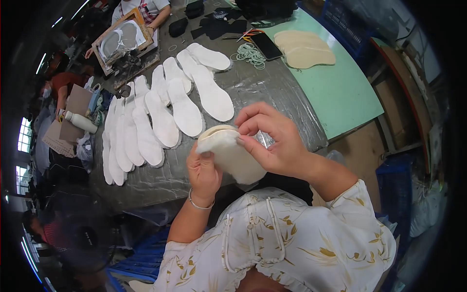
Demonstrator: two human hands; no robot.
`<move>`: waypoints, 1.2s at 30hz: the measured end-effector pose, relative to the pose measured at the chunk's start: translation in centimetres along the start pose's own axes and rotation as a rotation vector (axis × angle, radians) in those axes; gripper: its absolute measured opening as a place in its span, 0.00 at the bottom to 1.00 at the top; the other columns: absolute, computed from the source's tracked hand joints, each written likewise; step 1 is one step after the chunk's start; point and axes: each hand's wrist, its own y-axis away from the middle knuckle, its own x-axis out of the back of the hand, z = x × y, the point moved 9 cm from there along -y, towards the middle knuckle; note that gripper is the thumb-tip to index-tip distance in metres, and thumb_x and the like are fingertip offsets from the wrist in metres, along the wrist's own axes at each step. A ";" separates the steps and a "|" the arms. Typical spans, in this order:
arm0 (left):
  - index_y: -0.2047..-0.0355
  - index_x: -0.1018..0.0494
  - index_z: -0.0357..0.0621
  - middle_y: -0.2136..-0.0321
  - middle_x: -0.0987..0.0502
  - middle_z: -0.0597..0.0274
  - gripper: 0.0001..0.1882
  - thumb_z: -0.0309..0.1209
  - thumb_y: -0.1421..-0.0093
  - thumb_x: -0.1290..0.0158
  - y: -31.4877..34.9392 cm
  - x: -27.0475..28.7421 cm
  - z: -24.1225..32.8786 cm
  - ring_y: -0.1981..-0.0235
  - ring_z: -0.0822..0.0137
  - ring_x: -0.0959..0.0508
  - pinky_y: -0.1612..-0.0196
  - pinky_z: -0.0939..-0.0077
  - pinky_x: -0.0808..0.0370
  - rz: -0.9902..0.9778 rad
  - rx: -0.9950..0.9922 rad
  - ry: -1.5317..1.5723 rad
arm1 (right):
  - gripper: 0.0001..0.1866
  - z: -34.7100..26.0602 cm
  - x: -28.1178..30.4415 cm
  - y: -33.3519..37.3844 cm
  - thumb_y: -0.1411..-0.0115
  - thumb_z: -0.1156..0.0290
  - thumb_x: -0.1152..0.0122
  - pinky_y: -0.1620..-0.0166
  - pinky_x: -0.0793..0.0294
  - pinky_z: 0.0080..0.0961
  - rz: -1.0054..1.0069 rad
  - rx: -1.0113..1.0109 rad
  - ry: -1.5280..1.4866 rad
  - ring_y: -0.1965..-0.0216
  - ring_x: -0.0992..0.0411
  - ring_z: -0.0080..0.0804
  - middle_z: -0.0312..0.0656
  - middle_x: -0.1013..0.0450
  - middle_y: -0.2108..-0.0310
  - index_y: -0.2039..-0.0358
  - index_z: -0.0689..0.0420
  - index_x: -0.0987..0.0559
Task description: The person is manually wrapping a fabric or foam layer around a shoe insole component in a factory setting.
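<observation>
A white fleecy insole (pixel 236 158) is held up in front of my chest, with a cream layer showing along its upper rim. My left hand (pixel 203 177) is closed on its left side, the thumb lying over the fleece. At the top right edge, my right hand (pixel 275 141) pinches the insole between thumb and fingertips. Beyond my hands, several white insoles (pixel 186 109) lie overlapping in a slanting row on the table. The nearest of them (pixel 214 100) rests just past my fingers.
The table (pixel 292 114) has a grey plastic-covered top. Green rubber bands (pixel 249 54) lie beside a black phone (pixel 266 46). Cream sheets (pixel 305 48) rest on a green board (pixel 335 90). A co-worker (pixel 143 9) is at the far side near a wooden frame (pixel 121 41). Blue crates (pixel 396 190) stand right.
</observation>
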 end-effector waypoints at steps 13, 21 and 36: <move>0.44 0.34 0.32 0.50 0.24 0.54 0.21 0.35 0.31 0.49 -0.9 -0.9 1.7 0.51 0.68 0.24 0.48 0.73 0.27 0.030 -0.036 -0.131 | 0.05 0.5 0.3 -0.1 0.48 0.79 0.31 0.69 0.24 0.20 0.035 -0.046 0.022 0.69 0.23 0.26 0.41 0.21 0.65 0.70 0.60 0.19; 0.52 0.31 0.37 0.59 0.24 0.59 0.16 0.39 0.28 0.54 -3.2 0.6 2.4 0.59 0.71 0.23 0.55 0.76 0.25 0.274 0.036 -0.055 | 0.10 2.7 -1.7 -1.4 0.37 0.77 0.40 0.57 0.23 0.20 -0.109 -0.256 -0.311 0.61 0.23 0.25 0.42 0.21 0.59 0.56 0.65 0.19; 0.55 0.30 0.40 0.61 0.23 0.62 0.18 0.42 0.26 0.61 -5.1 5.0 1.9 0.59 0.71 0.23 0.53 0.71 0.25 0.356 -0.044 0.127 | 0.07 2.5 -1.7 0.0 0.48 0.79 0.31 0.67 0.26 0.25 0.074 0.053 0.100 0.69 0.25 0.33 0.42 0.23 0.67 0.67 0.60 0.16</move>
